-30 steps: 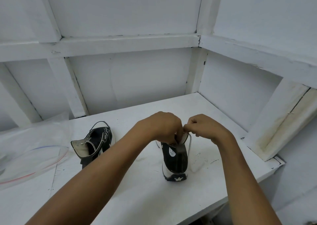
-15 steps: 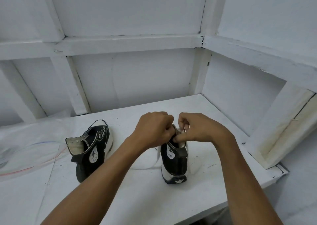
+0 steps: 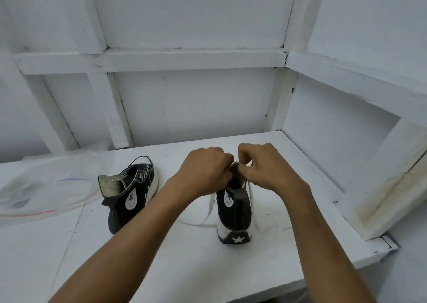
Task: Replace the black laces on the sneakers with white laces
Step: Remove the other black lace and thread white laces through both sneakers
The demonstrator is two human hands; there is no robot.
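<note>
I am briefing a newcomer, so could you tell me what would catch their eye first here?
In the middle, the left hand and right hand pinch the top of the upright sneaker. Its heel faces the camera, and a white lace trails down both sides. To the left sits the other sneaker, its collar flopped open, beside a clear plastic bag.

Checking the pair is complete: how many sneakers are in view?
2. The left sneaker sits untouched on the table; the right sneaker stands beside it, heel toward the camera, left hand and right hand gripping its top. None seems hidden.
</note>
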